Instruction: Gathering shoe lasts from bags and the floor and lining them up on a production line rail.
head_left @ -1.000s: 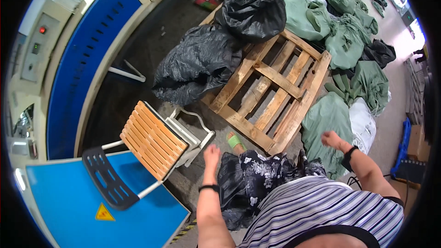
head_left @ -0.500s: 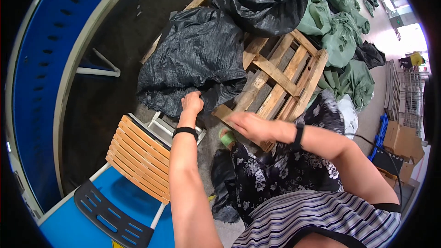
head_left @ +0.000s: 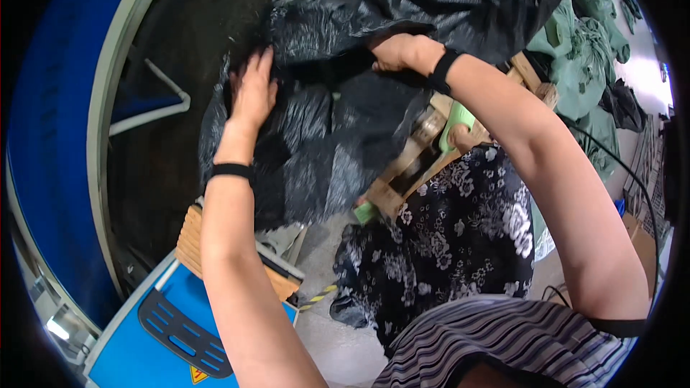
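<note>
A black woven plastic sack (head_left: 302, 162) is spread in front of me, its mouth gaping in a dark fold between my hands. On the left side of that mouth lies my left hand (head_left: 251, 90), fingers apart and slightly blurred against the sack. My right hand (head_left: 402, 52) is closed on the rim on the other side, its fingertips partly hidden by the plastic. Behind it stands another full black sack (head_left: 460, 0). What is inside the open sack cannot be made out.
A wooden pallet (head_left: 384, 197) lies partly under the sacks, with my foot in a green slipper (head_left: 457, 123) on it. Green sacks (head_left: 586, 50) are heaped at right. A slatted wooden chair (head_left: 188, 241) and a blue panel (head_left: 136, 341) stand at lower left.
My left hand has moved up and left along the sack, its fingers spreading. My right hand has swung up to the rim. The sack's mouth has opened, and my foot is now on the pallet.
</note>
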A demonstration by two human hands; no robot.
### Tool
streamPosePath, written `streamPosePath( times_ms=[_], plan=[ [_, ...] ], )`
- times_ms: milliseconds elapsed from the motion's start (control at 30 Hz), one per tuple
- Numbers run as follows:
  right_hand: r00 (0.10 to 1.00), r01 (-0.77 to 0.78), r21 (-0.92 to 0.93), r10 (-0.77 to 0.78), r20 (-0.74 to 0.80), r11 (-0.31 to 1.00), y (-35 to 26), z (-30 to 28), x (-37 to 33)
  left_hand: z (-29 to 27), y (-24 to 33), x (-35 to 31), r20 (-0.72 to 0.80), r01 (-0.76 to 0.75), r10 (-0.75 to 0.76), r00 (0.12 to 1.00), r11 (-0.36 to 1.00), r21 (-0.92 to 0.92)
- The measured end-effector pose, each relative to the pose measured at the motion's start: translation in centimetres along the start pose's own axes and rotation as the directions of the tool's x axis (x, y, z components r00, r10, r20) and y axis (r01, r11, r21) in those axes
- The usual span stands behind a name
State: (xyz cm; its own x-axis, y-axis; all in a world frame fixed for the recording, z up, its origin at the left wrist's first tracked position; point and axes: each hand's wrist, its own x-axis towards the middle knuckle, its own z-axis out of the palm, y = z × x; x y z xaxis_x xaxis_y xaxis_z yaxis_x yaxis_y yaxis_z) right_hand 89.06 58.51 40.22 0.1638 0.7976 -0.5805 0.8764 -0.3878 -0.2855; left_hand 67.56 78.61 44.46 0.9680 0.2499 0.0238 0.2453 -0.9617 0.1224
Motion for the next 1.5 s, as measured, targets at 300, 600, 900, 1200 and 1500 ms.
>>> streamPosePath(
  times_ms=[300, 600, 900, 1200, 1500],
  plan=[
    [0.998, -0.019, 0.282, -0.001, 0.069, 0.959, 7.8, -4.3, -3.6, 8.0, 6.7, 9.9, 0.433, -0.149, 0.185, 0.882, 0.982, -0.116],
    [0.799, 0.597, 0.212, -0.549, -0.247, 0.774, 3.5, 5.0, 1.6, 14.5, 6.9, 11.8, -0.074, -0.390, 0.404, 0.912, 0.909, 0.147],
    [0.986, 0.088, 0.055, -0.095, 0.134, 0.995, 7.9, 4.6, -3.4, 24.0, 4.5, 10.5, -0.023, -0.071, 0.077, 0.997, 0.981, 0.180],
    [0.964, 0.146, 0.788, -0.267, 0.024, 0.598, 7.6, 3.3, -10.7, 25.3, 10.8, 4.5, -0.088, -0.008, -0.015, 0.996, 0.965, -0.261],
    [0.959, -0.192, 0.189, 0.143, 0.245, 0.963, 11.1, 7.2, -19.5, 23.5, 7.6, 5.5, -0.045, -0.072, 0.055, 0.997, 0.784, -0.617]
  ],
)
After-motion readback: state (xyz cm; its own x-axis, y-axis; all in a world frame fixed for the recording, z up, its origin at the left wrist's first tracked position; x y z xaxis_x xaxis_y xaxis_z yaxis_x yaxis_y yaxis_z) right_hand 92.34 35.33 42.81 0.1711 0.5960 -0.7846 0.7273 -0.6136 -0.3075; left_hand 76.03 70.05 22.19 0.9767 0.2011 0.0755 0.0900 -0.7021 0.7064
